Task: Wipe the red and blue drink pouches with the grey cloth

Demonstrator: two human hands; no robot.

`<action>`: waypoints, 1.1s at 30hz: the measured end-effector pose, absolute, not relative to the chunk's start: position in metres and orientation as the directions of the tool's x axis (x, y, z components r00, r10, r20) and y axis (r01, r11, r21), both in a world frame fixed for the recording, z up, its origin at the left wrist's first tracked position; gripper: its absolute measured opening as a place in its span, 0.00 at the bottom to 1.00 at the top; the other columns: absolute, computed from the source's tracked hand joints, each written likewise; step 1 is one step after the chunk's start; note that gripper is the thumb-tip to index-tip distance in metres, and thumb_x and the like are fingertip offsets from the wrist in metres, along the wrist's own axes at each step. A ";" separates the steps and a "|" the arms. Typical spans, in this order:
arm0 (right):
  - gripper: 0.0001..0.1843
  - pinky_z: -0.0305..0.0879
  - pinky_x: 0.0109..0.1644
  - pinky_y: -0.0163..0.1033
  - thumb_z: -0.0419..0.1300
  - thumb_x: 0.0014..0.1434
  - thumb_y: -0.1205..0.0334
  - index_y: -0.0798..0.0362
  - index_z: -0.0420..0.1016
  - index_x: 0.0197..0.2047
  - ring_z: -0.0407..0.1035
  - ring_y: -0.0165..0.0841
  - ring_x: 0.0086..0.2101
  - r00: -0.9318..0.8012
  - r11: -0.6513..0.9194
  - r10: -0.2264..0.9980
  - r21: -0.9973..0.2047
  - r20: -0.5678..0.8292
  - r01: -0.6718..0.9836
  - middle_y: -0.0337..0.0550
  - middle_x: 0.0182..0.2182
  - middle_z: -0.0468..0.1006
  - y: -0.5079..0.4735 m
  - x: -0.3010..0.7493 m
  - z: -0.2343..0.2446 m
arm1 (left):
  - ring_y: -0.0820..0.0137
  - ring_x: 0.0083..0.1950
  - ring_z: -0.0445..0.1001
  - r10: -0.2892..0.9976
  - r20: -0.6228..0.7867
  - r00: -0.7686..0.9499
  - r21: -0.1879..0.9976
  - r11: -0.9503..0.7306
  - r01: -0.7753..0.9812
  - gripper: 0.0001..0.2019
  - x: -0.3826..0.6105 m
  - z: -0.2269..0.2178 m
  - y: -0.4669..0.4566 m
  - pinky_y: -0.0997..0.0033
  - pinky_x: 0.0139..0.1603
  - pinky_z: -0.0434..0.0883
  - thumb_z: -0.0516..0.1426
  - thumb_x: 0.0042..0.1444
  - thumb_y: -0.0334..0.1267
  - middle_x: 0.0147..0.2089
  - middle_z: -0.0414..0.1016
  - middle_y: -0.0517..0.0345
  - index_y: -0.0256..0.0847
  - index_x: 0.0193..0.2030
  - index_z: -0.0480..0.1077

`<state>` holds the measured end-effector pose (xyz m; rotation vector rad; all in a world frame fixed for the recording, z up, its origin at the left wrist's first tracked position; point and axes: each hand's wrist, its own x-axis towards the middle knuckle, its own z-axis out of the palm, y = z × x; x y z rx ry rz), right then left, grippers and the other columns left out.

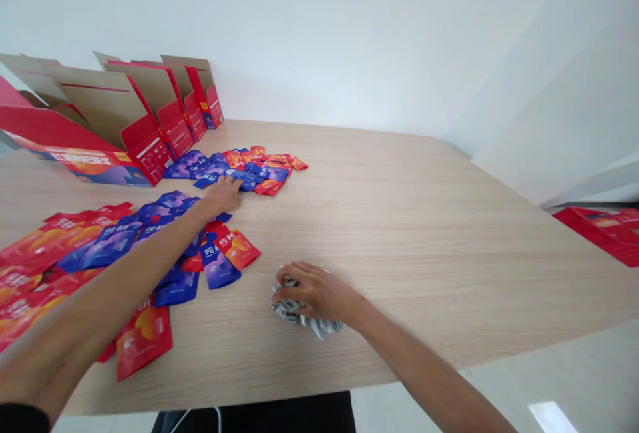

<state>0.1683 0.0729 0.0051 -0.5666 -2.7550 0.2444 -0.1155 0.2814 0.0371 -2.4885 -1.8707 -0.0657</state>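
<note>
My left hand reaches out to the far pile, its fingers curled down on a blue pouch. Red and blue pouches overlap around it. My right hand is closed over a crumpled grey-and-white bundle on the tabletop; the palm hides much of it, and its exact kind is unclear. Between the hands lie a red pouch with an orange fruit picture and a blue pouch, at the edge of a larger heap. My left forearm crosses above that heap.
Open red cardboard boxes with raised brown flaps stand in a row at the back left. Many red pouches cover the left of the wooden table. A red box with red packets sits beyond the right edge. A white wall borders the back.
</note>
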 end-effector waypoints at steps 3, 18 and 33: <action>0.18 0.70 0.56 0.41 0.71 0.62 0.63 0.48 0.77 0.54 0.70 0.35 0.50 -0.871 0.907 0.410 -0.221 0.270 0.359 0.48 0.51 0.73 0.074 0.169 0.005 | 0.46 0.67 0.66 0.956 0.048 0.289 -0.052 -0.287 0.957 0.25 -0.096 0.026 0.294 0.53 0.65 0.64 0.51 0.64 0.30 0.65 0.69 0.28 0.28 0.67 0.67; 0.17 0.71 0.56 0.41 0.71 0.62 0.64 0.50 0.77 0.53 0.71 0.36 0.49 -0.863 0.914 0.397 -0.219 0.314 0.341 0.48 0.51 0.73 0.074 0.170 0.008 | 0.47 0.67 0.65 0.961 0.074 0.268 0.045 -0.272 0.961 0.21 -0.089 0.023 0.281 0.54 0.63 0.65 0.51 0.62 0.29 0.65 0.67 0.27 0.26 0.62 0.68; 0.13 0.76 0.50 0.43 0.62 0.66 0.68 0.47 0.77 0.52 0.71 0.39 0.48 -0.456 0.847 0.530 -0.426 0.715 0.317 0.48 0.47 0.70 0.069 0.169 0.005 | 0.58 0.36 0.77 0.998 -0.026 -0.050 0.955 0.040 0.294 0.13 -0.069 0.056 0.160 0.59 0.42 0.76 0.55 0.59 0.44 0.32 0.76 0.51 0.36 0.39 0.75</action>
